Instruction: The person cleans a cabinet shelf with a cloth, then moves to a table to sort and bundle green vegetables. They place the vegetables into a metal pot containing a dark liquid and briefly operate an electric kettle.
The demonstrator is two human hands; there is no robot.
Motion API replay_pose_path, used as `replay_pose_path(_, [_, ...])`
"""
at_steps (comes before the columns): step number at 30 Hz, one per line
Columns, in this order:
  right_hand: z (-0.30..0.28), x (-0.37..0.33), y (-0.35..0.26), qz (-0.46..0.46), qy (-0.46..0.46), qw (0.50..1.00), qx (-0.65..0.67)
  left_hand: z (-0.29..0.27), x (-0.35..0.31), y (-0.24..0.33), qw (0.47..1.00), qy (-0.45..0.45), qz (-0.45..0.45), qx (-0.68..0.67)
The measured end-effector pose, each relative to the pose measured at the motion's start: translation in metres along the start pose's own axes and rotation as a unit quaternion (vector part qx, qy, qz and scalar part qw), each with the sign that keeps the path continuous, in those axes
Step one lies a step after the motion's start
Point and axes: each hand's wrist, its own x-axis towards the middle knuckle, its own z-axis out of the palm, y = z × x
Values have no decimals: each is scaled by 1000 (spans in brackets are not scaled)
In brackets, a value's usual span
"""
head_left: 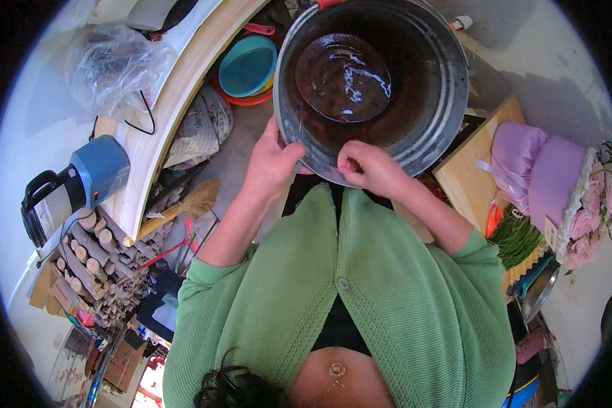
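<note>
A wide grey metal bucket stands in front of me, with ridges along its inner wall. Its inside is dark, and bright reflections show on what looks like liquid at the bottom. My left hand holds the bucket's near-left rim, thumb on the upper side and fingers partly hidden against the outer wall. Over the near rim, my right hand has its fingers curled together in a pinch. Whatever they may hold is hidden or too small to make out.
Left, a wooden-edged table carries a blue electric kettle and crumpled clear plastic. A turquoise basin lies beyond my left hand; stacked firewood is lower left. On the right are a wooden board and a purple-wrapped flower bouquet.
</note>
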Motion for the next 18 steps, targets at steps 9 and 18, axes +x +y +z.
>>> replay_pose_path(9, [-31, 99, 146, 287, 77, 881, -369, 8, -4, 2, 999, -14, -33, 13])
replay_pose_path(18, [7, 88, 91, 80, -38, 962, -257, -5, 3, -2, 997, -52, -55, 20])
